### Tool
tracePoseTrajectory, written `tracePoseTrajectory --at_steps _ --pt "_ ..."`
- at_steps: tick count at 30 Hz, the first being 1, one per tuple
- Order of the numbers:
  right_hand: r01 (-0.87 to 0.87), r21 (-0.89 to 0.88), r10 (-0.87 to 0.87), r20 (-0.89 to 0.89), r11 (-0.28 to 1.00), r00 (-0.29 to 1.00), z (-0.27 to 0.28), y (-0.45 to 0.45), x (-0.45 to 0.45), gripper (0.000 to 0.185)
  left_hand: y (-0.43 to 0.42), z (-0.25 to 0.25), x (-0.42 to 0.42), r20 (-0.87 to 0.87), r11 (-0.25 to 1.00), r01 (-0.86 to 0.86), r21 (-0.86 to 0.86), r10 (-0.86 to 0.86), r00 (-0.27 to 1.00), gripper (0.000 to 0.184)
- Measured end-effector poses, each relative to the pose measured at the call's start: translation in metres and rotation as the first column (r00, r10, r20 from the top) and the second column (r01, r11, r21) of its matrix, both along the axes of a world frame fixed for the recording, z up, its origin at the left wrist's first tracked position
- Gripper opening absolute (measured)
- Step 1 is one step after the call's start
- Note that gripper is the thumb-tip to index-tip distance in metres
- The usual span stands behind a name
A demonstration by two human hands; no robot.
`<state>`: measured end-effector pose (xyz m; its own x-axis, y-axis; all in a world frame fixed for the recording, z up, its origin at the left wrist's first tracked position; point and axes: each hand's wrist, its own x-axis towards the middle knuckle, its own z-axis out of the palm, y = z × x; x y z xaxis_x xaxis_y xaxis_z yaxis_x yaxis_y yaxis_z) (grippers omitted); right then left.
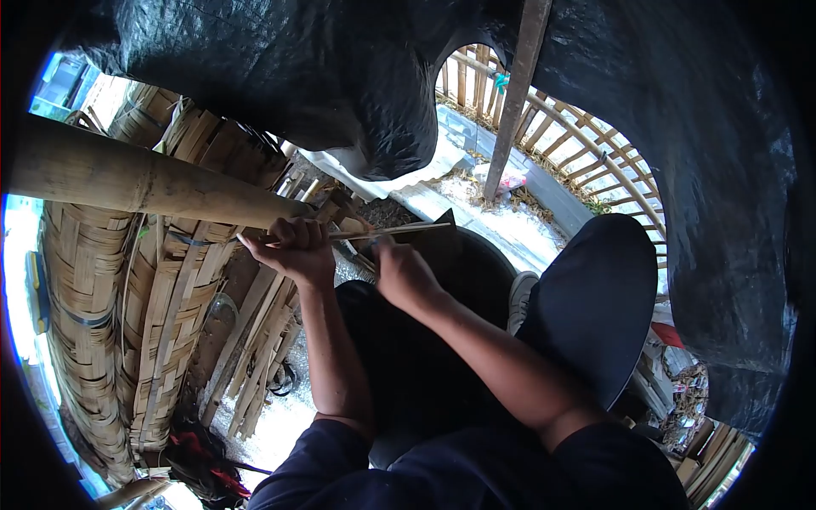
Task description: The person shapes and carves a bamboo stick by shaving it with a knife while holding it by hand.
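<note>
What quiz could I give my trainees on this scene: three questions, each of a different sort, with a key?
1. Which hangs across the top of the picture? a) a red cotton curtain; b) glossy black plastic sheeting; c) a white rope net.
2. True or false: the thin, pale, straight strip lies on the ground.
3. Which of the person's two hands is nearer the tan woven bamboo matting?

Key:
1. b
2. False; it is held up off the ground.
3. The left hand.
</note>
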<state>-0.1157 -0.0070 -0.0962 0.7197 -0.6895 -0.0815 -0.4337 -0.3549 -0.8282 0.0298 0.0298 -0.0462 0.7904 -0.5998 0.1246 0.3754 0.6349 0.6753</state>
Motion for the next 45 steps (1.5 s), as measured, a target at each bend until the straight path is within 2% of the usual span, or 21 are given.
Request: tracePoseTrajectory --at_steps 2,4,10,12,14,18,22,25,28,29,30,32,33,34,36,37,40,41,42,44,45 --pt "0.100 0.019 -0.101 0.065 0.995 0.993 0.000 0.009 0.003 0.013 -0.001 0.002 -0.002 -0.020 1.000 0.001 0.006 0.000 1.000 0.065" --pt "0.150 0.081 -0.148 -0.024 0.985 0.989 -0.016 -0.006 -0.005 0.011 0.001 0.000 -0.003 -0.042 1.000 0.002 0.008 -0.002 0.999 0.066" --pt "0.063 0.001 -0.063 0.061 0.998 0.996 0.002 0.011 0.008 0.012 0.002 0.000 -0.003 -0.081 1.000 -0.014 0.017 0.015 0.997 0.067" --pt "0.114 0.096 -0.113 -0.016 0.989 0.993 -0.013 0.003 0.004 0.011 0.003 -0.001 -0.004 -0.070 1.000 0.014 0.002 -0.014 0.997 0.068" --pt "0.128 0.054 -0.123 -0.094 0.990 0.988 -0.015 -0.004 0.000 0.010 0.005 -0.003 -0.003 -0.043 1.000 0.005 0.021 -0.004 0.999 0.066" --pt "0.056 0.027 -0.058 0.070 0.998 0.996 0.007 0.008 0.008 0.014 0.000 -0.001 -0.008 -0.065 0.999 -0.013 0.045 0.016 0.998 0.066" --pt "0.181 0.110 -0.169 -0.111 0.977 0.979 -0.009 -0.001 0.000 0.007 0.002 0.000 -0.009 -0.075 0.999 -0.019 0.029 0.021 0.997 0.067" --pt "0.018 -0.047 -0.017 0.023 0.999 1.000 0.015 0.011 0.007 0.010 0.001 0.001 -0.007 -0.098 0.996 -0.056 0.067 0.063 0.993 0.067" --pt "0.055 0.002 -0.055 0.017 0.999 0.998 -0.009 0.007 0.002 0.011 0.000 -0.002 -0.010 -0.054 0.999 -0.031 0.028 0.032 0.998 0.067" --pt "0.192 0.025 -0.190 -0.083 0.981 0.978 -0.019 -0.002 0.001 0.011 0.001 -0.002 -0.010 -0.037 0.999 -0.032 0.029 0.033 0.999 0.067" --pt "0.194 0.023 -0.192 -0.082 0.981 0.978 -0.018 -0.002 0.000 0.011 0.000 -0.001 -0.009 -0.016 0.999 -0.028 0.029 0.029 0.999 0.067" --pt "0.046 -0.070 -0.051 -0.066 0.996 0.997 -0.015 0.005 0.006 0.021 0.001 -0.002 -0.006 -0.041 0.999 -0.023 0.032 0.024 0.999 0.066" --pt "-0.010 -0.061 0.007 -0.057 0.998 0.998 0.019 0.009 0.007 0.024 0.002 -0.003 -0.005 -0.074 0.999 -0.027 0.038 0.030 0.997 0.065" --pt "0.012 -0.033 -0.013 -0.029 0.999 0.999 0.038 0.013 0.008 0.010 0.000 0.000 -0.006 -0.073 0.999 -0.025 0.040 0.028 0.997 0.065" --pt "0.074 -0.111 -0.080 -0.052 0.991 0.995 -0.009 0.011 0.004 0.016 -0.001 0.003 -0.012 -0.088 0.994 -0.069 0.089 0.077 0.993 0.065" --pt "0.171 0.047 -0.165 -0.115 0.984 0.980 -0.026 0.001 -0.003 0.022 0.001 0.002 -0.013 -0.091 0.993 -0.072 0.091 0.080 0.993 0.065" --pt "0.232 0.061 -0.206 -0.283 0.971 0.937 -0.030 -0.001 -0.004 0.023 -0.002 0.004 -0.011 -0.010 0.998 -0.018 0.057 0.019 1.000 0.065" --pt "0.225 0.075 -0.214 -0.132 0.971 0.968 -0.024 0.008 -0.003 0.022 -0.003 0.005 -0.011 -0.028 0.999 -0.018 0.051 0.020 0.999 0.066" --pt "0.057 -0.038 -0.061 -0.115 0.998 0.991 0.001 0.010 -0.001 0.023 -0.003 0.005 -0.011 -0.051 0.999 -0.026 0.046 0.028 0.998 0.067" --pt "0.098 0.094 -0.097 -0.012 0.991 0.995 0.010 0.009 0.001 0.023 -0.003 0.002 -0.008 -0.028 0.999 -0.025 0.041 0.026 0.999 0.067" --pt "0.159 0.104 -0.152 -0.071 0.982 0.986 -0.008 0.006 -0.001 0.021 -0.002 0.000 -0.008 -0.002 0.999 -0.022 0.040 0.023 1.000 0.068"
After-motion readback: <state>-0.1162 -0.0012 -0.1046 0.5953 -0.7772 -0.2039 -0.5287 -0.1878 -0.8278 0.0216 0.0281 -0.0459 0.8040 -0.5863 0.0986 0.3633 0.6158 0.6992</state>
